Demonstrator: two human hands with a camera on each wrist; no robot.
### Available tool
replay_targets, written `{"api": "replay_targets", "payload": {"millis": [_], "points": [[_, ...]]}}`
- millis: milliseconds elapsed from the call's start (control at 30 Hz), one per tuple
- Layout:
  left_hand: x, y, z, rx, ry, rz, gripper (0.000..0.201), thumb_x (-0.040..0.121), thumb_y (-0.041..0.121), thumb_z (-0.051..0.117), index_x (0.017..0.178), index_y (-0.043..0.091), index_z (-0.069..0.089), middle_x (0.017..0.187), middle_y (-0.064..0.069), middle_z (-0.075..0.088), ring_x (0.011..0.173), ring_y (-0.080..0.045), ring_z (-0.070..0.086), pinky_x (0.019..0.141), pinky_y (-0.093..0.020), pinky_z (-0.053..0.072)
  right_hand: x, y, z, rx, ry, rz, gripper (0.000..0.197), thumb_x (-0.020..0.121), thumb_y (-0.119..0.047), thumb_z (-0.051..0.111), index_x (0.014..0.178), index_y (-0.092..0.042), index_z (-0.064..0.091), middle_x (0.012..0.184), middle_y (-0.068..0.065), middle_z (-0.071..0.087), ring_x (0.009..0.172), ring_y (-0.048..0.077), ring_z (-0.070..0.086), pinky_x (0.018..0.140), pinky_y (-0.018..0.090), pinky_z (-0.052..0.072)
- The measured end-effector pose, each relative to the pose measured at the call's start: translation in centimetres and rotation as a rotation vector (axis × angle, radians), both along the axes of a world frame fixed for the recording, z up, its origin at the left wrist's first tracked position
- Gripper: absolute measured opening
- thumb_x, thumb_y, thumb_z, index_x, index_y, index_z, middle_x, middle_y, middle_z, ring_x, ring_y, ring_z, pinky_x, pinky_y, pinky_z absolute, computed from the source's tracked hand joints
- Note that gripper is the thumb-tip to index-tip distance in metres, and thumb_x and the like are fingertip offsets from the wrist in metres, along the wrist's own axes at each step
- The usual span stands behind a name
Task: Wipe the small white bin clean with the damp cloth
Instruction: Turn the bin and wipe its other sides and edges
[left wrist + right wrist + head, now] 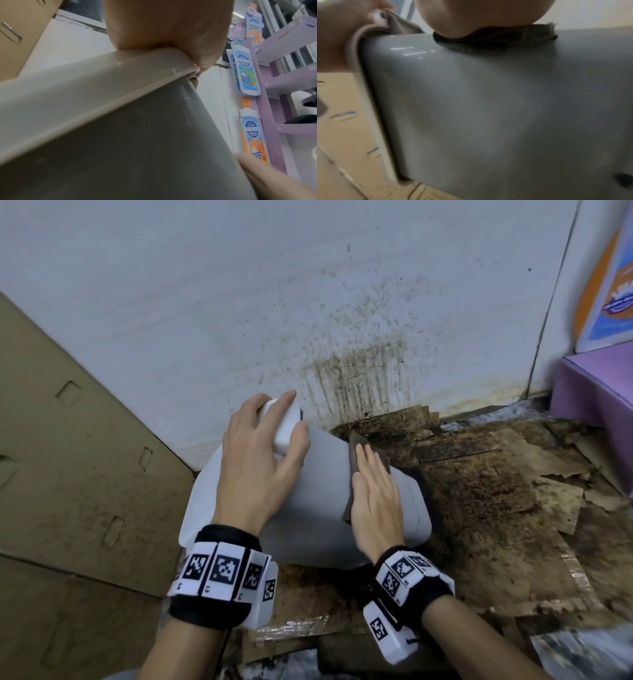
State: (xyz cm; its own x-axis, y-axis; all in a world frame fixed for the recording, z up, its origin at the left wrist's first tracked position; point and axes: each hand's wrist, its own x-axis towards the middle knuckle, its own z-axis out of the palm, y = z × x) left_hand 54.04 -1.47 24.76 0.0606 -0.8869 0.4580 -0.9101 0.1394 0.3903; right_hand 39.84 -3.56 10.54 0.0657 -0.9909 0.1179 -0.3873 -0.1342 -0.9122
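left hand [260, 460]: gripping the bin lid [284, 422], fingers curled over it
right hand [375, 494]: fingers flat, pressing cloth [359, 446] onto white bin [322, 474] beneath

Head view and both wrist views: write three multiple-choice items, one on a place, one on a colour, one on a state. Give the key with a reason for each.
1. Where does the cloth lie?
A. On the bin's side
B. On the floor
C. On the purple shelf

2. What colour is the cloth?
A. Bright yellow
B. Dark brown-grey
C. White

3. How does the bin stand?
A. Upright
B. Tipped on its side
C. Hanging on the wall

Key:
1 A, the right hand presses it flat against the bin's side.
2 B, it shows dark under the fingers.
3 B, the left hand grips its lid end while its side faces up.
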Motion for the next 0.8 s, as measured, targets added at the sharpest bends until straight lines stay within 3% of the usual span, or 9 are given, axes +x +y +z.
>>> {"api": "replay_targets", "payload": {"millis": [233,400,667,800], "points": [[-0.3,-0.1,-0.5,-0.031,-0.016,-0.006,0.05,0.097,0.047,0.045,0.144,0.029,0.054,0.139,-0.001,0.05,0.128,-0.02,0.047,0.108,-0.041,0.041,3.4,0.9,4.7,-0.185,-0.112,0.11,0.063,0.1,-0.045,0.014,0.16,-0.028,0.024,0.166,-0.018,0.016,0.152,-0.006,0.005,0.126,0.033,0.008],[0.0,-0.1,-0.4,-0.024,-0.011,-0.013,0.051,0.097,0.048,0.044,0.144,0.031,0.053,0.139,0.001,0.049,0.128,-0.018,0.046,0.108,-0.041,0.041,2.3,0.0,3.4,-0.278,0.003,0.124,0.059,0.104,-0.042,0.018,0.16,-0.024,0.024,0.167,-0.011,0.018,0.153,0.001,0.01,0.125,0.035,0.016],[0.3,0.3,-0.4,-0.011,0.026,-0.005,0.05,0.097,0.049,0.042,0.143,0.033,0.053,0.138,0.004,0.049,0.128,-0.016,0.045,0.107,-0.044,0.042,-2.8,-1.0,-2.8,0.008,0.055,0.037,0.062,0.101,-0.046,0.02,0.161,-0.029,0.02,0.167,-0.014,0.018,0.153,0.002,0.013,0.126,0.034,0.014],[-0.1,0.3,-0.5,-0.033,0.008,-0.008,0.049,0.097,0.048,0.042,0.142,0.032,0.054,0.137,0.003,0.05,0.126,-0.018,0.046,0.106,-0.043,0.043,-3.5,-1.0,-3.6,0.083,0.02,-0.009,0.064,0.099,-0.045,0.019,0.16,-0.026,0.021,0.167,-0.012,0.019,0.153,0.004,0.013,0.126,0.03,0.01]]}}
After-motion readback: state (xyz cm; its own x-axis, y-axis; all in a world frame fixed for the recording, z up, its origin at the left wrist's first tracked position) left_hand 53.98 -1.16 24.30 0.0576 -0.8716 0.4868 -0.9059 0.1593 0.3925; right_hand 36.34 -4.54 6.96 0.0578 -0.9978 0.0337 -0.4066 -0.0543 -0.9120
